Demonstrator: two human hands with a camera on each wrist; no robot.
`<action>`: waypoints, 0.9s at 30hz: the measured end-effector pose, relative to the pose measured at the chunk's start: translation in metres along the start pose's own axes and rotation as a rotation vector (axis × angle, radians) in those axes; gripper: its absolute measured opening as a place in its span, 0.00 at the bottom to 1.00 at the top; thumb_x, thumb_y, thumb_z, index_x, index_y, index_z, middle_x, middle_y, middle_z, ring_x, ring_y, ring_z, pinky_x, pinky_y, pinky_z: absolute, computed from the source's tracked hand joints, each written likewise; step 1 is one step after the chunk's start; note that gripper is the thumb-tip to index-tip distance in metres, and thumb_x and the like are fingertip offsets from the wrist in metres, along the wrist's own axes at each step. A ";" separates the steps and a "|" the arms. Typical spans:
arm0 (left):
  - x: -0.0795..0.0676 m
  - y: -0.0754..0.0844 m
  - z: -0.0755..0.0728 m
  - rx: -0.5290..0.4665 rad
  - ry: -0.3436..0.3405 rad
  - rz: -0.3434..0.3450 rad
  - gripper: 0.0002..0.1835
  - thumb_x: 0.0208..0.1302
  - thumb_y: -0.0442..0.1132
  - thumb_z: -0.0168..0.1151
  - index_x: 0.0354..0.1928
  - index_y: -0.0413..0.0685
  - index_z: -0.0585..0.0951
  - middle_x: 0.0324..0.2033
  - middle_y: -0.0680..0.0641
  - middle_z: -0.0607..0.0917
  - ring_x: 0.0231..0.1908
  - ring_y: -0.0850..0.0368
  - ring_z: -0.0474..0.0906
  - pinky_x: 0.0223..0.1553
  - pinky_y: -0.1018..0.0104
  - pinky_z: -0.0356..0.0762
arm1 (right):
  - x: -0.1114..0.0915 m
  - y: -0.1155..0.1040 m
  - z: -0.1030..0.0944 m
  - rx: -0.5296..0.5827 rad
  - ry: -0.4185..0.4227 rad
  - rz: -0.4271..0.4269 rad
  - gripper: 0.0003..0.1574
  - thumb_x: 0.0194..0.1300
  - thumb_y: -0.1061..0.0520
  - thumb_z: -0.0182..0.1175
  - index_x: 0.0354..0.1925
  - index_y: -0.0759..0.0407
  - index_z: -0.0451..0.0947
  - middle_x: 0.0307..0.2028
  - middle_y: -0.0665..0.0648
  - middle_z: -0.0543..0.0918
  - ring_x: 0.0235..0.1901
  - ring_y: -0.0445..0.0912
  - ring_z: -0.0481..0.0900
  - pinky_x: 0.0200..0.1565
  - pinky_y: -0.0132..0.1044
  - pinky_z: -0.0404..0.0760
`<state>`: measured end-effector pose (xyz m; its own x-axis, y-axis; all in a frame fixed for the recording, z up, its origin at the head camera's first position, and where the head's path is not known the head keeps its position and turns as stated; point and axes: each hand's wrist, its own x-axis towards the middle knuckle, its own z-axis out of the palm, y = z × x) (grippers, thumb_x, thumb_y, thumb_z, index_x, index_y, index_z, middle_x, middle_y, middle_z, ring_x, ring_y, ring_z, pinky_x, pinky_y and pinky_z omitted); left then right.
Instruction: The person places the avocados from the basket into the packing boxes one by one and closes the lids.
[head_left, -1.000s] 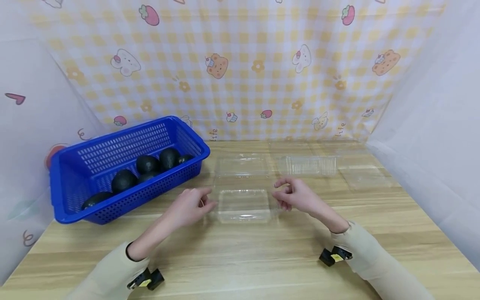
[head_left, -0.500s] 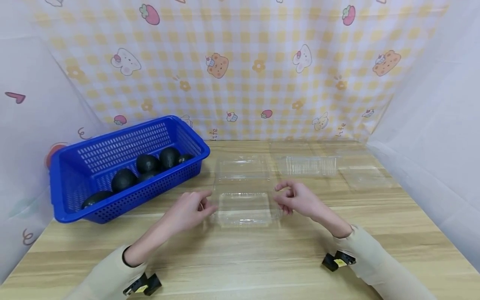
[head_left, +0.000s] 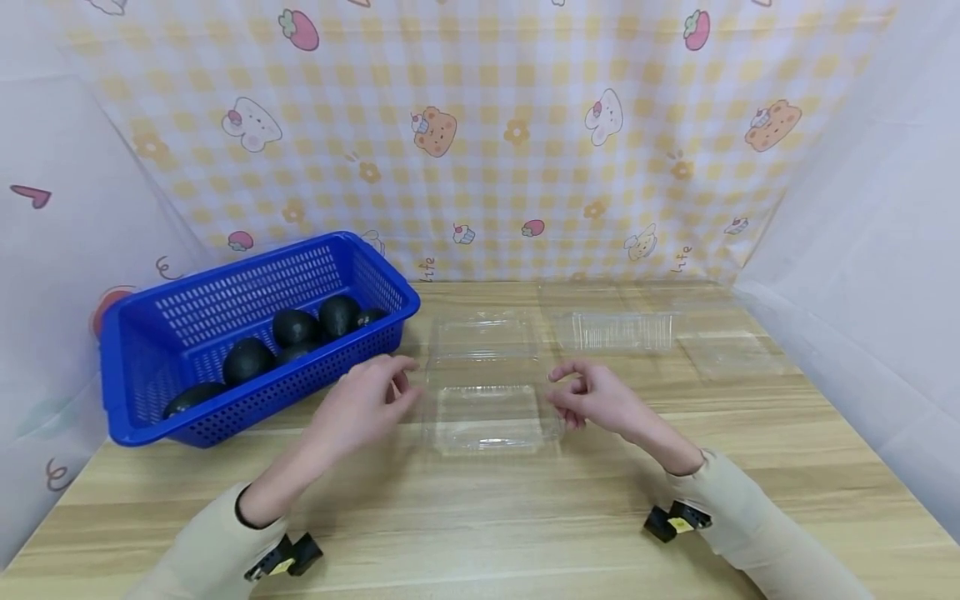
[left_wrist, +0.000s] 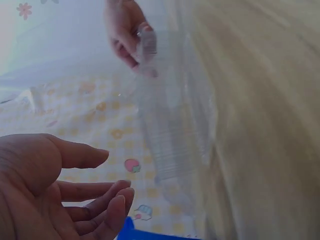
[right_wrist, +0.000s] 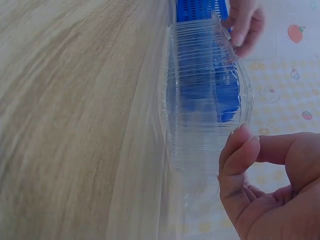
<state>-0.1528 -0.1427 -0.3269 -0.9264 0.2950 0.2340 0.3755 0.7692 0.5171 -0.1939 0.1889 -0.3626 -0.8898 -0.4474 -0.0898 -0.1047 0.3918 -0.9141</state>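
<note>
An opened clear plastic clamshell box (head_left: pixel 487 417) lies on the table in the middle of the head view, one half behind the other. My right hand (head_left: pixel 592 396) pinches its right rim between curled fingers and thumb; in the right wrist view the fingertips (right_wrist: pixel 242 135) meet the rim. To the left of the box, my left hand (head_left: pixel 367 400) is apart from it. The left wrist view shows that hand (left_wrist: pixel 65 190) with relaxed fingers and nothing between them. Behind the left hand stands a blue plastic basket (head_left: pixel 120 367) holding several dark avocados (head_left: pixel 249 361).
More clear plastic boxes (head_left: pixel 622 331) lie at the back right of the wooden table (head_left: pixel 480 525); their outlines are faint. A yellow-checked cloth (head_left: pixel 480 75) hangs along the back, with white cloth on both sides.
First the clamshell box shifted slightly towards me, with both hands at its sides. Since then my left hand has drawn away from it to the left. The right hand stays at the rim.
</note>
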 end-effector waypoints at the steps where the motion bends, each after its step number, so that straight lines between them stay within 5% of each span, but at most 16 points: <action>1: 0.001 0.000 -0.003 0.007 0.031 0.009 0.15 0.67 0.37 0.67 0.53 0.37 0.83 0.30 0.50 0.82 0.28 0.60 0.76 0.30 0.63 0.77 | 0.000 0.000 0.000 0.000 -0.002 -0.001 0.22 0.72 0.65 0.59 0.56 0.78 0.65 0.23 0.56 0.81 0.20 0.43 0.77 0.22 0.32 0.78; 16: 0.023 -0.025 -0.033 0.016 0.368 0.014 0.15 0.68 0.36 0.64 0.53 0.37 0.82 0.44 0.36 0.79 0.44 0.40 0.75 0.45 0.46 0.75 | 0.000 -0.001 -0.001 -0.032 -0.005 -0.006 0.25 0.72 0.61 0.60 0.57 0.77 0.65 0.22 0.56 0.81 0.19 0.44 0.78 0.22 0.35 0.79; 27: 0.037 -0.048 -0.038 -0.031 0.412 -0.090 0.18 0.69 0.34 0.60 0.57 0.33 0.79 0.50 0.32 0.76 0.50 0.36 0.73 0.52 0.40 0.70 | 0.001 0.000 -0.001 -0.029 -0.005 -0.004 0.24 0.72 0.61 0.60 0.57 0.77 0.66 0.22 0.56 0.81 0.19 0.44 0.77 0.21 0.33 0.78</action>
<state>-0.2036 -0.1901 -0.3119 -0.8694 -0.0291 0.4932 0.2997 0.7624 0.5735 -0.1948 0.1891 -0.3626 -0.8872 -0.4529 -0.0880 -0.1212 0.4128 -0.9027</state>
